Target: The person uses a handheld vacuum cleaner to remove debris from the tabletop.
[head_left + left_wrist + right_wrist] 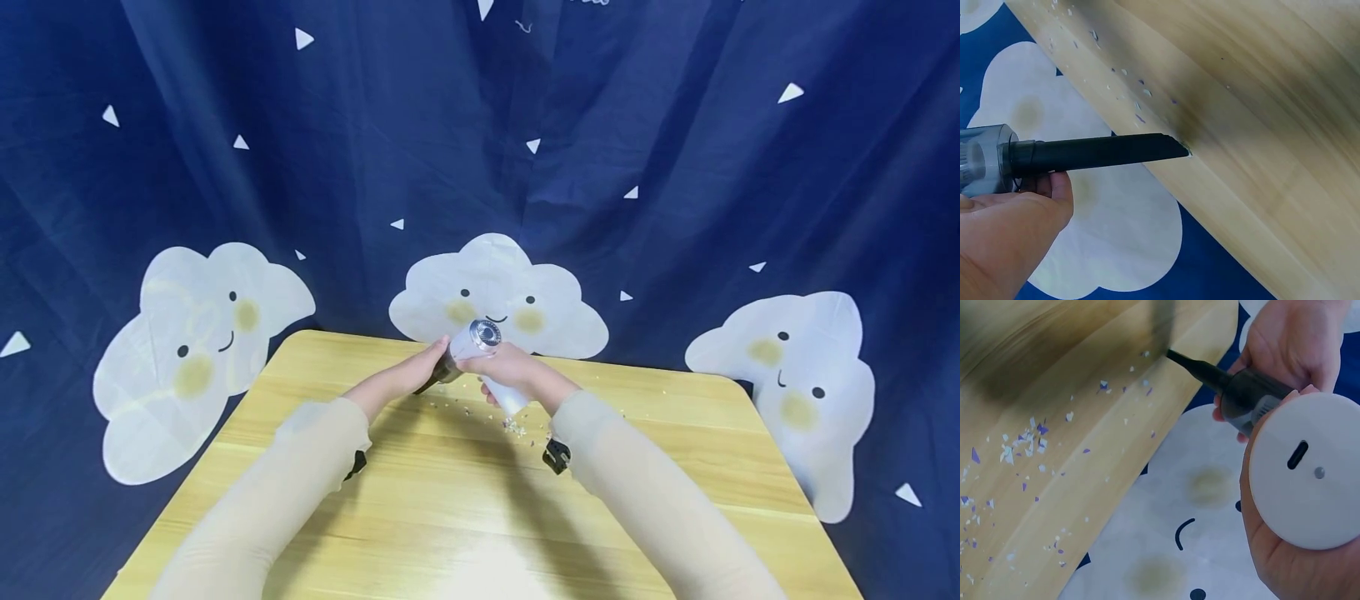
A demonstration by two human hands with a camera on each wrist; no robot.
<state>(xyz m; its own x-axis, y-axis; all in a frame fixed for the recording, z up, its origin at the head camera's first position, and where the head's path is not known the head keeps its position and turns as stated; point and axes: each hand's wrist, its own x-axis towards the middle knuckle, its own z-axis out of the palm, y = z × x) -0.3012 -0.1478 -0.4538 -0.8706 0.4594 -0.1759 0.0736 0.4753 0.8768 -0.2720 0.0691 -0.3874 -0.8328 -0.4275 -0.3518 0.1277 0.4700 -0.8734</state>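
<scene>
A white handheld vacuum with a smoky clear dust cup is held between both hands over the far part of the table. My right hand grips its white handle, whose round end faces the right wrist camera. My left hand holds the dust cup from the side, fingers curled under the nozzle's base. The black crevice nozzle points down to the left, its slanted tip right at the tabletop beside small paper scraps.
White and purple scraps lie scattered over the far middle of the wooden table, thickest near the vacuum's handle. Behind the table's far edge hangs a dark blue curtain printed with white clouds and triangles.
</scene>
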